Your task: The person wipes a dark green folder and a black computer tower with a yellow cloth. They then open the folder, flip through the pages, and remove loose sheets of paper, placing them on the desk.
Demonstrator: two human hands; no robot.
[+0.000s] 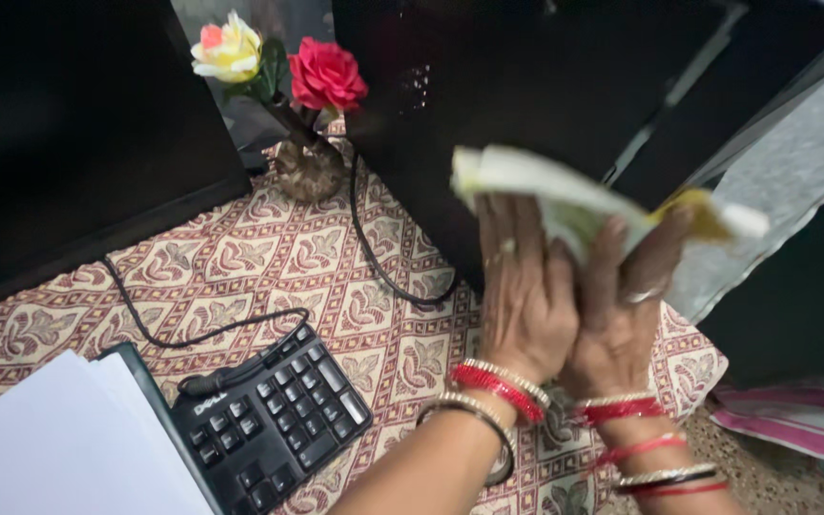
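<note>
A counter [269,257] draped in a cream and maroon patterned cloth fills the view, with a large black box [517,105] standing upright at its back and a dark screen panel [69,133] to the left of that. Lower left lies a stack of white paper [50,448], partly over a black keyboard [274,420], and a black cable [193,336] loops across the cloth. Both hands are raised against the front face of the black box, side by side with wrists touching: the left hand [522,296] and the right hand [622,315], both wearing red and silver bangles. Their fingers are clamped together on a folded white and yellow cloth [584,205], pressed flat to the box. Behind, a small brown vase [307,170] holds a red flower [326,76] and a yellow one [228,48]
</note>
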